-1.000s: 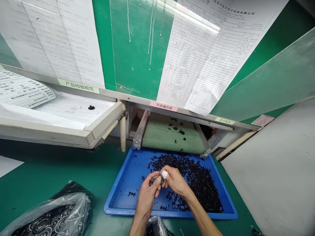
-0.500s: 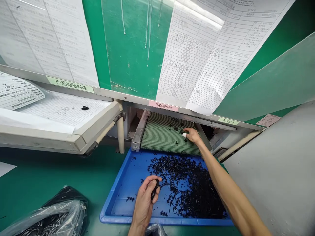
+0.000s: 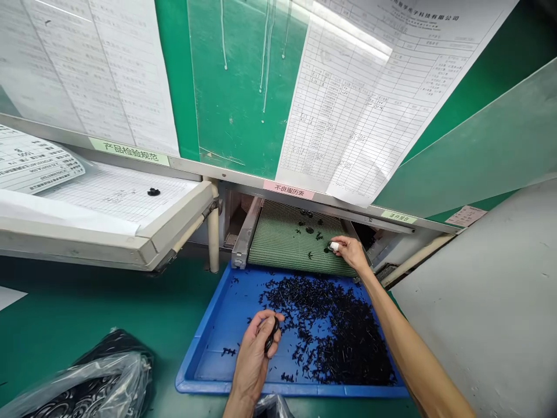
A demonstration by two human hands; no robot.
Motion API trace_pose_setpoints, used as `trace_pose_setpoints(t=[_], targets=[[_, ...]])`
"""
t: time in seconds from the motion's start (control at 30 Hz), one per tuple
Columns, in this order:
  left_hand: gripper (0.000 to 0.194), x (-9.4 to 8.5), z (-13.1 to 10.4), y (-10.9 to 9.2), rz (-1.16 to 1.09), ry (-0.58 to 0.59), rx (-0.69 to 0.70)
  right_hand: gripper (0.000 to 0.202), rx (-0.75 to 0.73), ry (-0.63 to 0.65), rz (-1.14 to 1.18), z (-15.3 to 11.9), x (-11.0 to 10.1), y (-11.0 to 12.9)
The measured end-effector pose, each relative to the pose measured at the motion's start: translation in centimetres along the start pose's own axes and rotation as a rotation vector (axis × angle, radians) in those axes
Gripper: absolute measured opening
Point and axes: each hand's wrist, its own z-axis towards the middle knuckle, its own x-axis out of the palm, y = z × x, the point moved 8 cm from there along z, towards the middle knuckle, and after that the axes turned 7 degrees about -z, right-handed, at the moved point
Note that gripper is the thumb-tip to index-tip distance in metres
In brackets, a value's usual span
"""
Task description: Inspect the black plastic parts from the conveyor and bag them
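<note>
My left hand (image 3: 255,351) hovers over the front of the blue tray (image 3: 204,385), its fingers curled around several black rings (image 3: 271,335) held in a stack. Above the lower right part of the green mesh conveyor belt (image 3: 274,244) is my right hand (image 3: 351,251), with a white cover on one fingertip. Its fingers pinch together at a small black ring (image 3: 329,247), which is partly hidden by the fingertip. Several more black pieces, such as a round one (image 3: 309,230), lie on the belt. Small black scraps (image 3: 348,331) are heaped in the tray, mostly toward its right.
At the lower left, a clear plastic bag (image 3: 108,377) contains black rings. A sloped stand (image 3: 104,249) on the left bears papers and a small black part (image 3: 154,191). Above the belt hangs a green panel (image 3: 239,116) with paper sheets. A grey wall (image 3: 487,290) closes off the right side.
My right hand has moved slightly right and toward me, from one black piece on the belt to another. My left hand keeps hold of the rings. The view has shifted slightly.
</note>
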Motion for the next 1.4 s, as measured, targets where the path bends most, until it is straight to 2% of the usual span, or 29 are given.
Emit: trace_pose_setpoints(t=[0.13, 0.2, 0.3, 0.53, 0.7, 0.77, 0.93, 1.0, 1.1, 1.17, 1.23, 1.27, 1.3, 1.4], targets=[[0.03, -0.1, 0.0, 0.1, -0.005, 0.004, -0.003, 0.035, 0.002, 0.047, 0.148, -4.0, 0.5, 1.6], [0.03, -0.1, 0.0, 0.2, -0.001, 0.004, -0.004, 0.04, 0.001, 0.093, 0.212, -6.3, 1.2, 2.6], [0.029, -0.1, 0.0, 0.1, 0.012, 0.006, -0.002, 0.038, 0.028, 0.166, 0.29, -9.3, 2.7, 3.3], [0.028, 0.1, -0.1, 0.0, 0.045, 0.009, 0.008, 0.024, 0.107, 0.216, 0.392, -13.2, 6.0, 1.7], [0.031, 0.1, 0.1, 0.2, 0.087, 0.025, 0.018, 0.023, 0.149, 0.269, 0.434, -15.2, 7.8, 1.3], [0.033, 0.2, 0.2, 0.4, 0.117, 0.037, 0.028, 0.024, 0.108, 0.293, 0.409, -16.0, 8.2, 2.4], [0.038, 0.2, 0.4, 1.3, 0.196, 0.08, 0.027, 0.027, -0.159, 0.282, 0.1, -18.0, 9.6, 7.2], [0.042, 0.1, 0.4, 1.7, 0.213, 0.096, 0.016, 0.023, -0.188, 0.276, 0.078, -18.6, 10.7, 8.3], [0.046, -0.1, 0.5, 1.8, 0.22, 0.081, 0.013, 0.023, -0.154, 0.322, 0.141, -18.9, 12.1, 8.4], [0.047, -0.2, 0.5, 1.8, 0.222, 0.063, 0.014, 0.029, -0.143, 0.457, 0.152, -18.8, 12.8, 8.2], [0.048, -0.5, 0.6, 1.5, 0.203, 0.029, 0.016, 0.037, -0.198, 0.58, 0.026, -18.2, 12.4, 8.3], [0.05, -0.7, 0.7, 1.4, 0.179, 0.004, 0.013, 0.04, -0.246, 0.583, -0.089, -17.4, 11.6, 8.4], [0.051, -0.9, 0.7, 1.2, 0.148, -0.026, 0.006, 0.041, -0.291, 0.533, -0.23, -16.1, 10.5, 8.6], [0.049, -1.3, 0.5, 1.0, 0.058, -0.086, -0.042, 0.038, -0.318, 0.234, -0.589, -10.5, 6.7, 9.4]])
